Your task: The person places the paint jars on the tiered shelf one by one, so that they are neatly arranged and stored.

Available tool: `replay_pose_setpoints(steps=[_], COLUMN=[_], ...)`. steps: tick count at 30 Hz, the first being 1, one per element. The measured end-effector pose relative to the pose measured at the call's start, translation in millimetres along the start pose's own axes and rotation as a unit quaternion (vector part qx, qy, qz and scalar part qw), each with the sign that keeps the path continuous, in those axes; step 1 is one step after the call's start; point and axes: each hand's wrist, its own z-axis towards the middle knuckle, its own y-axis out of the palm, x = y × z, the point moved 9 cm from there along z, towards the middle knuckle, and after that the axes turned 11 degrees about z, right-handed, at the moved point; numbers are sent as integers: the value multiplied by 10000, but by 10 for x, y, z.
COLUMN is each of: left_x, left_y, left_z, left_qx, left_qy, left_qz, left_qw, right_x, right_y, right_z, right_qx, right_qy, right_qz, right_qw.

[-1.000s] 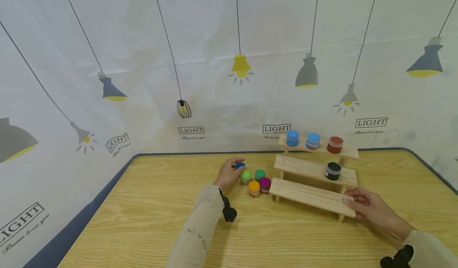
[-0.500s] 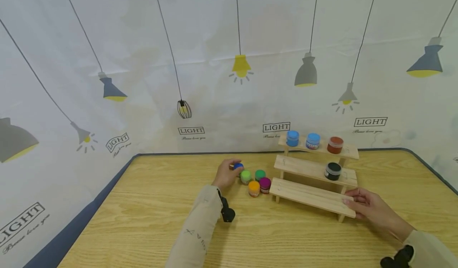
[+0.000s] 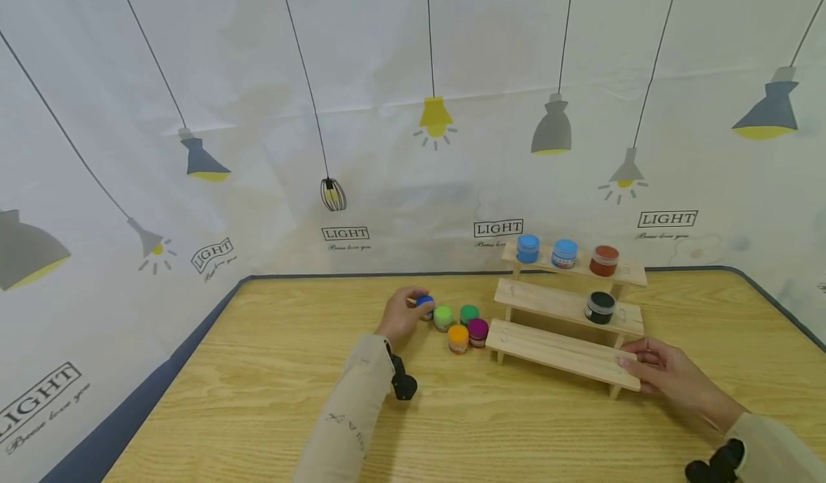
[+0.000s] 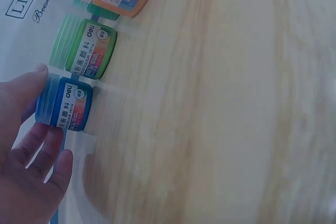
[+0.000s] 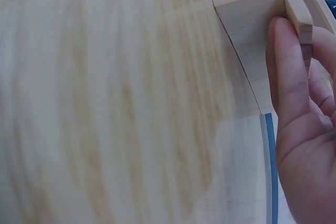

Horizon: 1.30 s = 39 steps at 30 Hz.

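My left hand (image 3: 401,316) pinches the lid of a blue paint jar (image 4: 73,103) between thumb and fingers, at the left end of a small cluster of jars. Right beside it stands a light green paint jar (image 3: 443,318), with a green jar (image 3: 470,315), an orange jar (image 3: 458,339) and a purple jar (image 3: 478,332) close by. With thumb and fingers, my right hand (image 3: 677,379) grips the right end of the lowest step of a three-step wooden display stand (image 3: 555,354). Its thumb and fingers lie on either side of the board (image 5: 296,9) in the right wrist view.
Two light blue jars, one at the left end (image 3: 528,249) and one in the middle (image 3: 564,253), and a red-brown jar (image 3: 604,260) stand on the top step. A black jar (image 3: 601,307) sits on the middle step. Behind the wooden table (image 3: 271,397) hangs a lamp-printed cloth (image 3: 387,146).
My left hand has shifted slightly left and towards me with the blue paint jar, and more of that jar shows. My right hand and the stand stay in place.
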Motion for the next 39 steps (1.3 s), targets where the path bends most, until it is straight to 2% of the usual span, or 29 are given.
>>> replay_pose_setpoints(steps=[14, 21, 26, 32, 39], left_x=[-137, -130, -109, -92, -119], left_y=[-115, -146, -164, -156, -123], left_z=[-96, -198, -257, -254, -263], left_qx=[-108, -284, -316, -311, -472], left_qy=[-5, 43, 33, 201, 342], left_qz=[-71, -180, -60, 56, -11], left_qw=[9999, 9994, 9995, 9993, 9983], right_x=[19, 3, -10, -20, -8], right_y=[1, 3, 13, 18, 9], right_z=[18, 13, 3, -3, 3], right_qx=[5, -44, -91, -99, -26], right_qy=[174, 69, 27, 52, 74], right_qz=[-41, -62, -11, 23, -11], right_qw=[9998, 9999, 10000, 9999, 10000])
